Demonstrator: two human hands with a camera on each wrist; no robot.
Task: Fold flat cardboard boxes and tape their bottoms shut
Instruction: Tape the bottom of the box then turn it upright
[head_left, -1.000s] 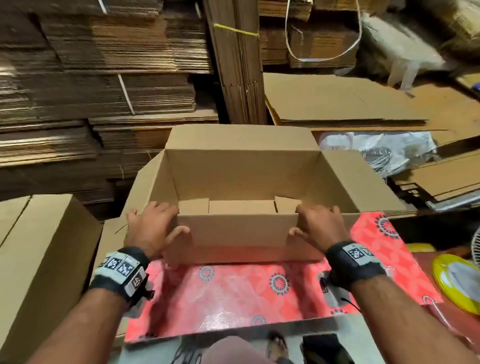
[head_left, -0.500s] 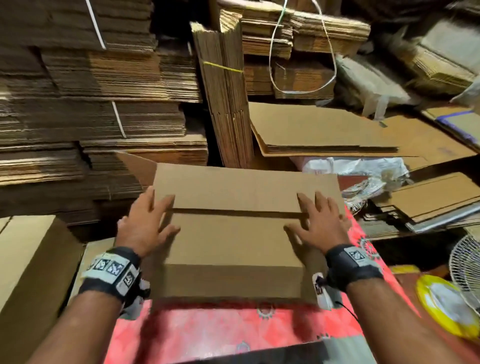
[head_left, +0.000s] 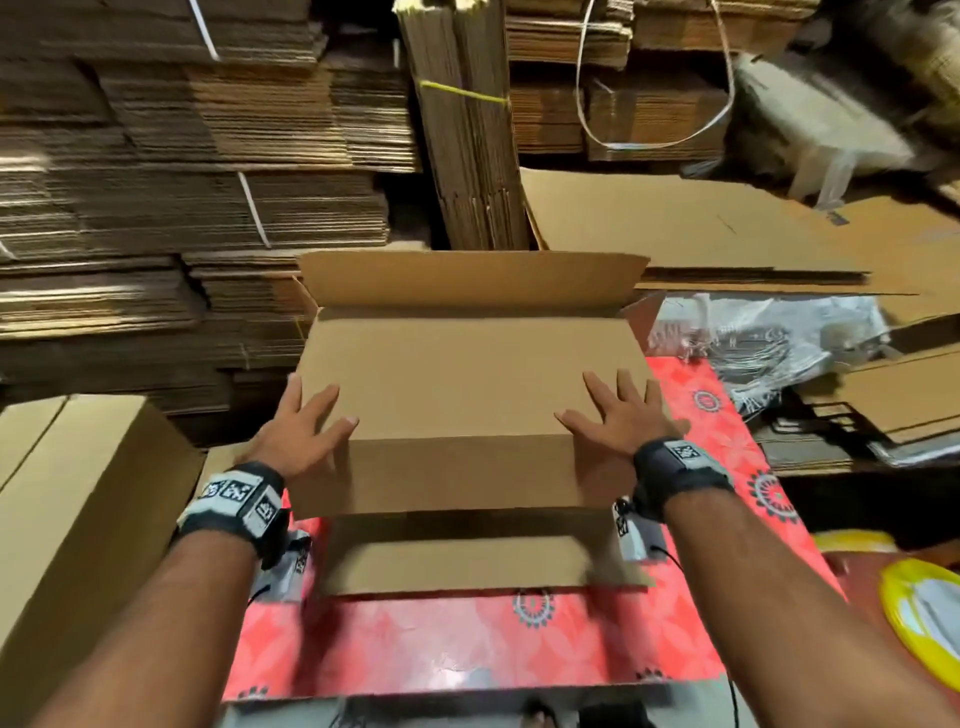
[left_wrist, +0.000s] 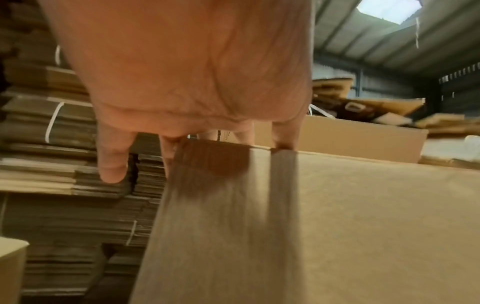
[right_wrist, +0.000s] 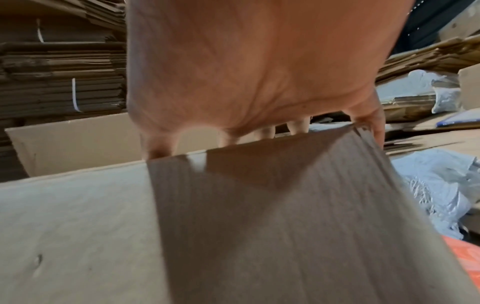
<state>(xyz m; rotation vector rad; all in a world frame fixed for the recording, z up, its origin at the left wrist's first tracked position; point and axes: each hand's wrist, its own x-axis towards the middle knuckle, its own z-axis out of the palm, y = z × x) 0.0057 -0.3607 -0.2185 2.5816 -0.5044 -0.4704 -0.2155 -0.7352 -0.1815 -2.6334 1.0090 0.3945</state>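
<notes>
Cardboard box (head_left: 467, 384) sits on the red patterned worktop (head_left: 467, 644) as I press my left hand (head_left: 298, 436) and right hand (head_left: 621, 415), fingers spread flat, against its ends.

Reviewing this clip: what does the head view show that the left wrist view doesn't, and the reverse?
Only the head view shows both hands at once, the right hand spread flat on the box, plus the red patterned cloth beneath it and the far flap standing up. Only the left wrist view shows the roof with its skylight and the little finger hanging past the box's edge. Both show the left hand with straight fingers on the cardboard box and the stacks of flat cardboard behind.
</notes>
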